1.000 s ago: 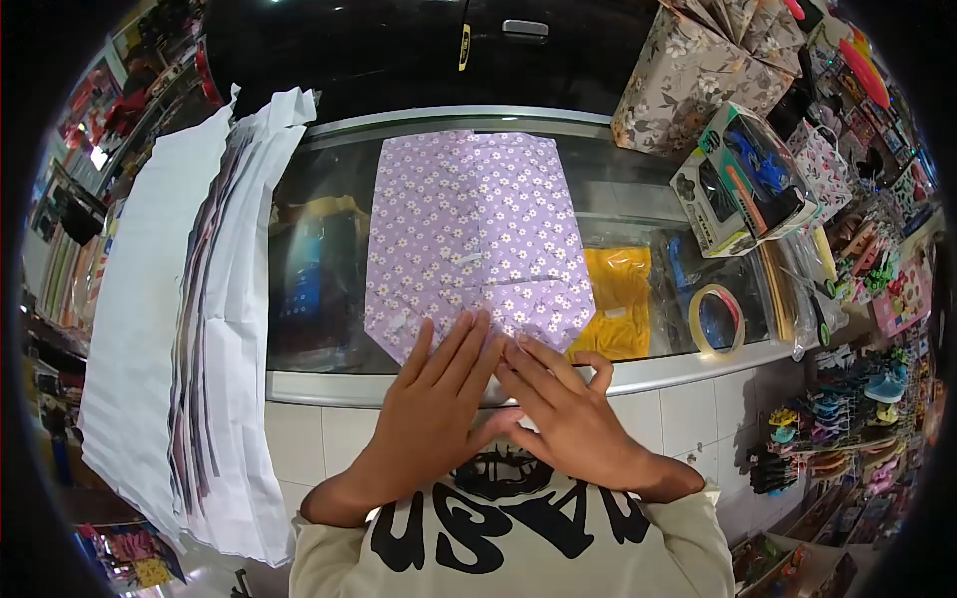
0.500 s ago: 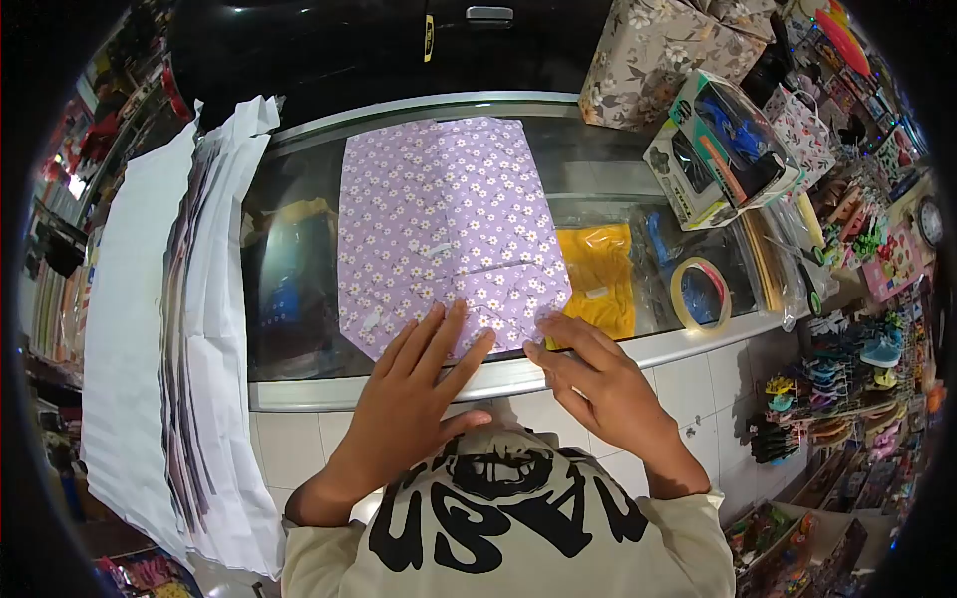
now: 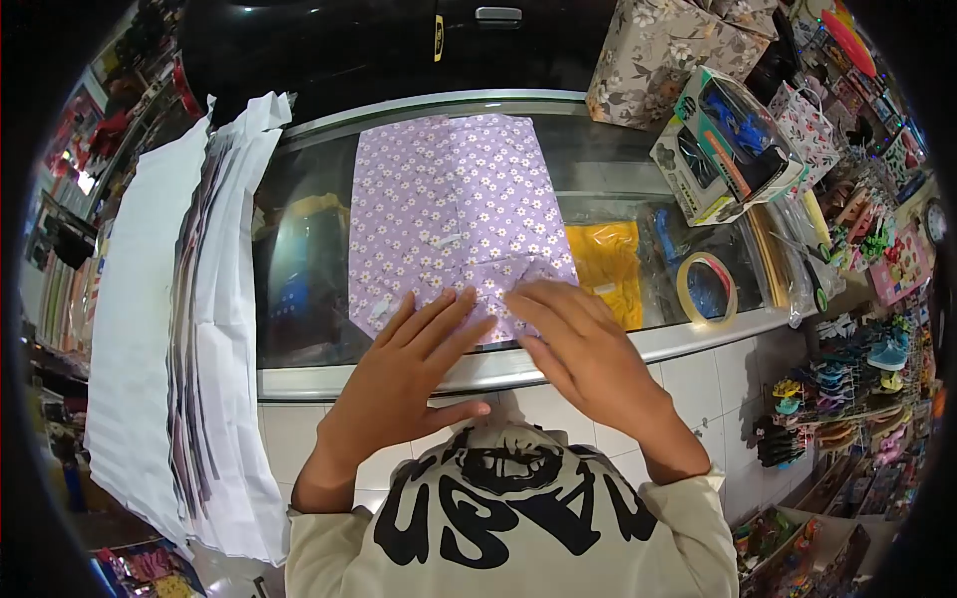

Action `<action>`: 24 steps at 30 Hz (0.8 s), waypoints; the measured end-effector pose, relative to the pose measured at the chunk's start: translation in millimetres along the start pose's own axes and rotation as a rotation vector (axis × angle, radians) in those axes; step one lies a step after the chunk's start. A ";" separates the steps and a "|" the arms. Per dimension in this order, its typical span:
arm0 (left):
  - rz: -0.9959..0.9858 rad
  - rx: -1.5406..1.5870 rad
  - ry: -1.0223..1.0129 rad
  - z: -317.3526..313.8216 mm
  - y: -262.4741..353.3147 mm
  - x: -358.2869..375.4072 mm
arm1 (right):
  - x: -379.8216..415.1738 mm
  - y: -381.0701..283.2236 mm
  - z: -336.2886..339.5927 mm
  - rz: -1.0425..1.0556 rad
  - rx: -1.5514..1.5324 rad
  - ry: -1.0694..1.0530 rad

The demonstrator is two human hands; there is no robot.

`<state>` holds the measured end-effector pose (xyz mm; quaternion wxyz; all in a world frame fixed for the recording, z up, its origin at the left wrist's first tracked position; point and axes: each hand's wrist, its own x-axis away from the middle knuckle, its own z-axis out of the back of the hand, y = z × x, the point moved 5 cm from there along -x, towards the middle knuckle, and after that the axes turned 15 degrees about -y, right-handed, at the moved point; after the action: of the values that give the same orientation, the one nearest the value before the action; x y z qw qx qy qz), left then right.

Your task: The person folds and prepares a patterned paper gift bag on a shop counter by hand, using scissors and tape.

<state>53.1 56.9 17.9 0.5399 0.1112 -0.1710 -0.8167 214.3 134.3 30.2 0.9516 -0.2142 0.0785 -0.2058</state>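
Note:
A purple sheet of paper with white daisies (image 3: 454,189), folded into a flat bag-like shape, lies on the glass counter (image 3: 299,344). Bits of clear tape show on its middle and lower left. My left hand (image 3: 404,354) rests on its lower edge, fingers spread and thumb held out to the side. My right hand (image 3: 578,334) lies over the lower right corner with fingers stretched out flat on the paper. Neither hand grips anything. The corner under my right hand is hidden.
Right of the paper are a yellow plastic-wrapped item (image 3: 608,269), a tape roll (image 3: 706,289), scissors (image 3: 812,279) and a boxed toy (image 3: 728,149). A floral bag (image 3: 678,60) stands behind. At the left hangs a stack of large white sheets (image 3: 150,319). Goods on racks line the right.
My right hand has slid left and inward over the paper's lower right corner, its fingers now flatter. My left hand stays nearly in place. The whole view has shifted slightly.

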 end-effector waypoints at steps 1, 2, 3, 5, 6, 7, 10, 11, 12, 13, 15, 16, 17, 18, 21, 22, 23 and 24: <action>-0.026 0.091 0.033 0.4 -2.8 0.7 | -9.3 -2.3 -4.9 0.076 0.038 0.017; -0.040 0.306 0.161 0.1 -11.2 3.2 | -15.9 -4.2 -10.7 0.153 0.078 0.034; -0.053 0.519 0.290 -0.2 -19.5 4.0 | -18.6 -2.6 -17.3 0.160 0.123 0.055; -0.027 0.694 0.523 8.3 -33.4 11.1 | -18.2 -4.0 -18.3 0.162 0.175 0.050; 0.034 0.471 0.425 17.9 -33.6 10.9 | -18.9 -5.2 -19.0 0.163 0.201 0.047; 0.098 0.251 0.321 26.4 -37.1 14.2 | -20.0 -6.2 -20.4 0.152 0.206 0.045; 0.118 0.022 0.237 30.0 -44.4 12.0 | -23.2 -7.8 -21.8 0.112 0.225 0.039; 0.122 0.076 0.233 30.2 -45.5 10.8 | -25.9 -10.1 -20.8 0.107 0.242 0.027; 0.125 0.131 0.227 29.8 -46.4 10.1 | -29.1 -13.9 -19.2 0.102 0.258 0.014; 0.115 0.140 0.231 29.2 -46.2 9.8 | -31.4 -16.2 -19.0 0.097 0.273 0.001; 0.095 0.155 0.241 27.7 -47.8 9.5 | -33.7 -15.5 -22.9 0.095 0.336 -0.031; 0.088 0.227 0.252 27.4 -50.6 10.5 | -34.5 -15.1 -24.8 0.093 0.367 -0.046; 0.080 0.300 0.263 26.6 -53.4 11.7 | -34.5 -14.7 -25.1 0.093 0.360 -0.047; 0.073 0.375 0.275 25.0 -55.7 13.0 | -33.6 -13.6 -25.1 0.093 0.353 -0.051; 0.119 0.501 0.287 21.8 -67.4 23.6 | -32.4 -12.6 -26.5 0.087 0.343 -0.055; 0.136 0.426 0.309 24.7 -67.2 26.9 | -32.3 -12.5 -26.6 0.084 0.344 -0.055; 0.152 0.351 0.331 28.3 -66.1 30.0 | -32.2 -12.0 -27.2 0.080 0.339 -0.055; 0.169 0.276 0.352 30.6 -65.3 33.6 | -31.8 -11.3 -28.6 0.077 0.332 -0.057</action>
<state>-26.4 54.3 20.0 0.6073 0.3098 -0.1931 -0.7056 174.8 127.7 11.5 0.9830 -0.0564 0.0245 -0.1732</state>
